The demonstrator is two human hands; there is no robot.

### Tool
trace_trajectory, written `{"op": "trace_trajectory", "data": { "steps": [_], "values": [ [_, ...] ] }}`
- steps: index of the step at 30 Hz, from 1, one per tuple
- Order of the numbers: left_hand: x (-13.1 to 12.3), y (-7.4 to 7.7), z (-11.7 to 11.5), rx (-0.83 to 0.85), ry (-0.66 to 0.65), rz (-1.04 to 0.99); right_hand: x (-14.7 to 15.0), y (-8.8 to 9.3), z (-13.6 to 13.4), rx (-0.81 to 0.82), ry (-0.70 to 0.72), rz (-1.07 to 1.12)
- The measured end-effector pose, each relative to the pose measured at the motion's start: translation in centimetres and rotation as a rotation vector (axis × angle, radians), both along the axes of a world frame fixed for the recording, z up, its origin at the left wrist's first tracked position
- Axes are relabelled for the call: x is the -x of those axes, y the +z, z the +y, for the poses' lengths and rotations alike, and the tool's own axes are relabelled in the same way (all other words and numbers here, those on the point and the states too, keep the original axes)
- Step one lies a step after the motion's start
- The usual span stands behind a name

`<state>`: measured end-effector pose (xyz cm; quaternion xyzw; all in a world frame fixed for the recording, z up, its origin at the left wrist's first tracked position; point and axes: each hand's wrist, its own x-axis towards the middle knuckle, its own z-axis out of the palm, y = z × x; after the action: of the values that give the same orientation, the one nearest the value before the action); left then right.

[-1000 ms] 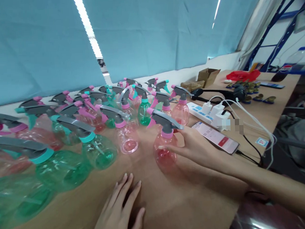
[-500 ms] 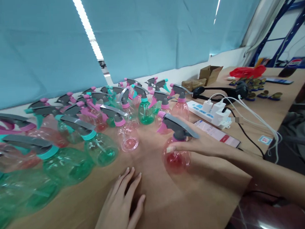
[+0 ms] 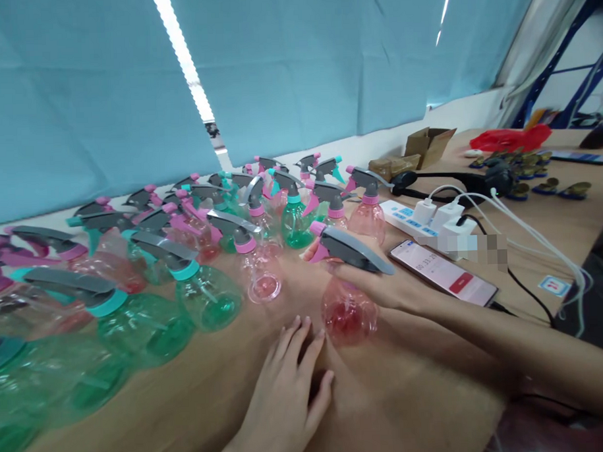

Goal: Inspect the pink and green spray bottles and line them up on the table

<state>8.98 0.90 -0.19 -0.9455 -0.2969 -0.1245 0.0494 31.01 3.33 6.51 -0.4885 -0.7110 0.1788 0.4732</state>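
A clear pink spray bottle (image 3: 351, 316) with red liquid, a grey head and a pink nozzle stands near the table's middle. Around its neck, just under the head, is my right hand (image 3: 365, 283), with fingertips showing left of the trigger; the bottle partly hides the fingers. My left hand (image 3: 287, 385) lies on the tabletop in front and to the left, fingers spread, holding nothing. Its fingertips are close to the bottle's base. A small pink-collared spray bottle (image 3: 258, 273) and a green spray bottle (image 3: 208, 298) stand to the left.
Several more pink and green spray bottles crowd the left and back of the table (image 3: 189, 401). To the right lie a phone (image 3: 444, 274), a power strip (image 3: 410, 219) with chargers and cables, and a black headset (image 3: 443, 181). Behind are a cardboard box (image 3: 430, 149) and a red bag (image 3: 511, 138).
My right hand has moved up from the pink bottle's body to its neck. My left hand has shifted right, nearer that bottle. The camera view has turned slightly left.
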Motion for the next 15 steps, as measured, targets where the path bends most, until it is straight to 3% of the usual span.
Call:
{"op": "trace_trajectory", "data": {
  "steps": [4,15],
  "values": [
    [0.0,0.0,0.1,0.03,-0.006,0.022,0.5,0.5,1.0,0.002,0.099,0.075],
    [0.6,-0.4,0.1,0.046,-0.026,-0.015,1.0,0.9,2.8,-0.047,0.157,0.125]
  ]
}}
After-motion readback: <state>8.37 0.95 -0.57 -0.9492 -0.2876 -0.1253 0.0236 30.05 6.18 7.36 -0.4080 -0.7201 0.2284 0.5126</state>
